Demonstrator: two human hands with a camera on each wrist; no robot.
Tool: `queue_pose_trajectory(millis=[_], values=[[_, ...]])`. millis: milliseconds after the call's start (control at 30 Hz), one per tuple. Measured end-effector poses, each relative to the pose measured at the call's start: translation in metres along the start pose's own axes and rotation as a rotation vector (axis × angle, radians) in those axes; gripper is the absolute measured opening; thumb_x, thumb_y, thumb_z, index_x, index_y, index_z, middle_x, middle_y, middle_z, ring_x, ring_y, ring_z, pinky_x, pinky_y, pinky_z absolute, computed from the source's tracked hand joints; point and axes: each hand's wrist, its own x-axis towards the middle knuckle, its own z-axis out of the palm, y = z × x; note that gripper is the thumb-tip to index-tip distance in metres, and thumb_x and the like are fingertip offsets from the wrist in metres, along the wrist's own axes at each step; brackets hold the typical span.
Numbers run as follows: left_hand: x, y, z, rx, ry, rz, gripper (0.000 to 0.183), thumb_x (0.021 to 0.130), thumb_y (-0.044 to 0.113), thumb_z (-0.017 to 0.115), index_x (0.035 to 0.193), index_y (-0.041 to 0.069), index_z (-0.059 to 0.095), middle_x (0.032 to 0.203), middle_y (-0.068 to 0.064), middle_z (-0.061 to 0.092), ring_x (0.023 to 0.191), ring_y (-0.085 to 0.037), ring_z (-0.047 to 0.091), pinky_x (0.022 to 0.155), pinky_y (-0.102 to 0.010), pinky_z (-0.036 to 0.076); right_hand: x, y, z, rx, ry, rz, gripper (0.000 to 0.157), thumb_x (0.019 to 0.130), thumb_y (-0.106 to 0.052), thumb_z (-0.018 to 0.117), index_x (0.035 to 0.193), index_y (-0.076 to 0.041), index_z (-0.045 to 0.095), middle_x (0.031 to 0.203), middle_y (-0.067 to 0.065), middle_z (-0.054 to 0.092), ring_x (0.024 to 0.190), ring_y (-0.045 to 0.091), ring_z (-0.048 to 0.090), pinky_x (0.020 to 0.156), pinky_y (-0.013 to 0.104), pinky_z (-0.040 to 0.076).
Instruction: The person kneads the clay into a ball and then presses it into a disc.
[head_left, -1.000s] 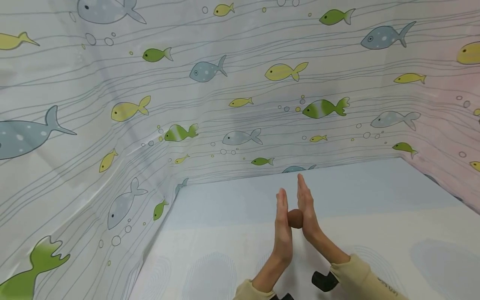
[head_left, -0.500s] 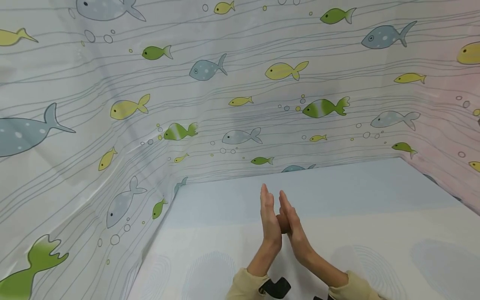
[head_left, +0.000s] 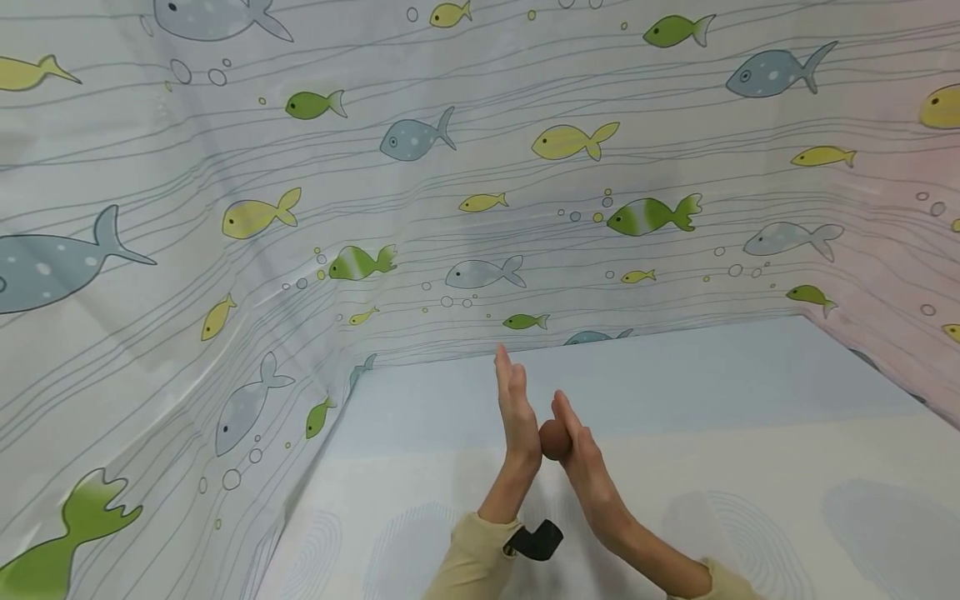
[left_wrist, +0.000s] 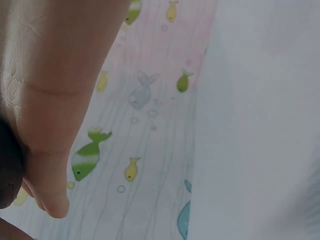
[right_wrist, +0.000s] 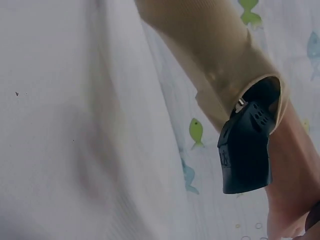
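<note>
- The left hand (head_left: 519, 429) and right hand (head_left: 592, 479) hold the brown ball (head_left: 555, 439) between them — both straight, not curled around it.
- Probably the pressure from two sides prevents it from falling.
- Below is pale table (head_left: 690, 383); behind, fish-patterned curtain (head_left: 420, 212).

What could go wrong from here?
Drop: no fingers curl round the brown, round, matte ball between the flat left hand and right hand; it might slip to the white and pale-blue surface.
Roll-out: it sits low against the left hand, so a shift could free it.
</note>
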Motion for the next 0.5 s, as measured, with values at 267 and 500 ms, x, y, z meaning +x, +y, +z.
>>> queue_pose_trajectory(millis=[267,500], values=[[-0.025,-0.014,0.011,-0.040,-0.165,-0.044,0.067,0.102,0.044,0.026,0.160,0.015,0.009,0.166,-0.002,0.004,0.153,-0.024,-0.002,0.119,-0.058,0.003,0.014,0.006,-0.013,0.028,0.129,0.061,0.066,0.105,-0.045,0.003,0.158,-0.006,-0.005,0.166,0.010,-0.008,0.152,0.029,-0.010,0.122,0.044,0.002],[-0.051,-0.023,0.024,-0.015,-0.269,-0.017,0.063,0.103,0.041,0.026,0.160,0.016,0.015,0.166,-0.001,0.011,0.153,-0.025,-0.001,0.118,-0.061,0.001,0.034,0.013,-0.035,0.083,0.267,0.137,0.072,0.103,-0.056,0.012,0.160,-0.015,-0.005,0.166,0.000,-0.009,0.152,0.019,-0.012,0.120,0.050,-0.009]])
